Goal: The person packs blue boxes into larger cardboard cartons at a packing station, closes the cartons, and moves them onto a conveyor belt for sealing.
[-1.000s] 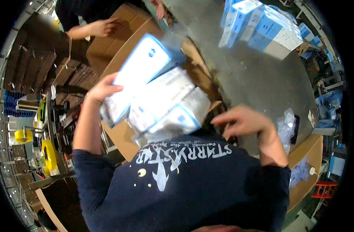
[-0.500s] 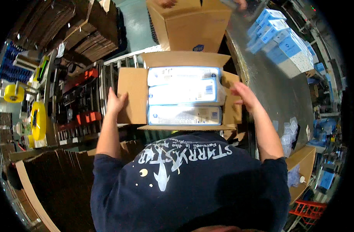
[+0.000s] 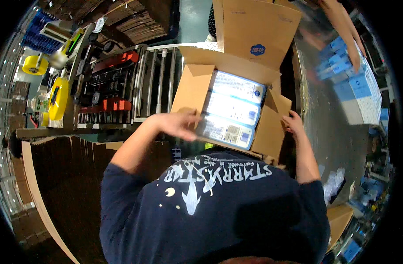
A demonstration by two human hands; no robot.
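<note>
An open cardboard carton (image 3: 271, 132) stands turned at an angle in front of me, its flaps raised. Three white and blue plastic-wrapped packs (image 3: 233, 108) lie side by side in it. My left hand (image 3: 179, 125) reaches across the lower end of the left flap (image 3: 193, 90), fingers stretched out and slightly blurred, with nothing held. At the carton's right side, my right hand (image 3: 293, 123) has its fingers bent around the outer edge of the right flap (image 3: 269, 116).
A second carton (image 3: 258, 31) stands just beyond. Left are a roller conveyor (image 3: 159, 83), a black and red machine (image 3: 115, 79) and yellow tape rolls (image 3: 58, 99). Another person's arm (image 3: 344, 33) reaches over blue and white packs (image 3: 360, 88) on the right-hand table (image 3: 318, 141).
The carton has turned clockwise and sits farther right in view. My left hand has left the left flap's outer edge for its near corner. Another person's arm has come in over the packs.
</note>
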